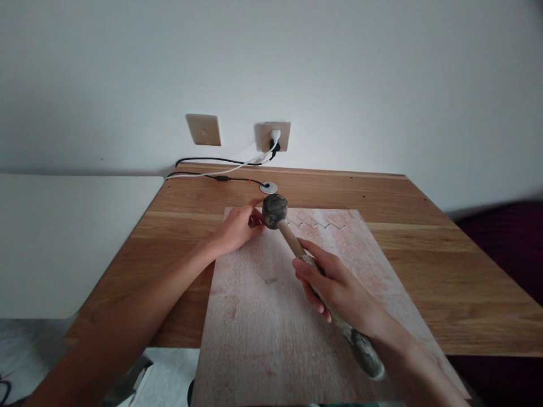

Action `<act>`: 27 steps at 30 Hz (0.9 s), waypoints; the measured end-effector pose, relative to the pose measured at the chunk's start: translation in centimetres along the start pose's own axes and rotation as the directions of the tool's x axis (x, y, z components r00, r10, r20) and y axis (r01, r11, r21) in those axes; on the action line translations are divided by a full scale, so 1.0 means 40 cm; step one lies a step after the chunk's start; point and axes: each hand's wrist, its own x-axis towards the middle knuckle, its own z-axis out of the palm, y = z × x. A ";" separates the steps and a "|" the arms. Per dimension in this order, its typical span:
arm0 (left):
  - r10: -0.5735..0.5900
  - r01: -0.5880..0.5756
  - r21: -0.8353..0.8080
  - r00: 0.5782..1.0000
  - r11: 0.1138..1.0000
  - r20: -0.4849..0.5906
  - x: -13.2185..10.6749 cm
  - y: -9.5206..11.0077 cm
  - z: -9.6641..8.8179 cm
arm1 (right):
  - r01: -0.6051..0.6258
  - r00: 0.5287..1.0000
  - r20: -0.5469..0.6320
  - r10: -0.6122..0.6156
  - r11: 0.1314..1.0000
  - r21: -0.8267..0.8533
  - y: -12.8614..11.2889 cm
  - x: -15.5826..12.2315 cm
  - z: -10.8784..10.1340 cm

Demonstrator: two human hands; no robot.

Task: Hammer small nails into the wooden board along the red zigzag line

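My right hand [324, 280] is wrapped round the worn wooden handle of a mallet [275, 211] with a dark, blocky head. The mallet slants up and left over a pale, reddish-streaked wooden board [254, 322]. Just left of the mallet head, my left hand [245, 228] is closed near the board's far edge, thumb and fingers drawn together. The head hides whatever its fingertips may pinch. Several thin nails [326, 226] stand in a row on the board, right of the mallet head. A small grey mark or piece [270, 281] shows nearer the middle.
The board lies on a wooden desk [169, 249] and juts past its front edge. Behind are a cable hole [268, 187], black and white cables, and a wall socket [275, 137] with plugs. A white surface [76, 243] adjoins at left; dark purple fabric [513, 243] is at right.
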 end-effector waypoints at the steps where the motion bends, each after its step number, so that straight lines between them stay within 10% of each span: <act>1: -0.006 0.006 -0.005 1.000 1.000 -0.007 0.000 0.000 0.001 | -0.003 1.000 0.004 0.003 1.000 -0.002 0.002 0.004 0.002; 27: -0.034 0.033 -0.043 0.999 0.999 -0.003 0.012 0.003 0.006 | 0.046 0.999 -0.022 -0.045 0.998 0.042 0.028 0.012 0.010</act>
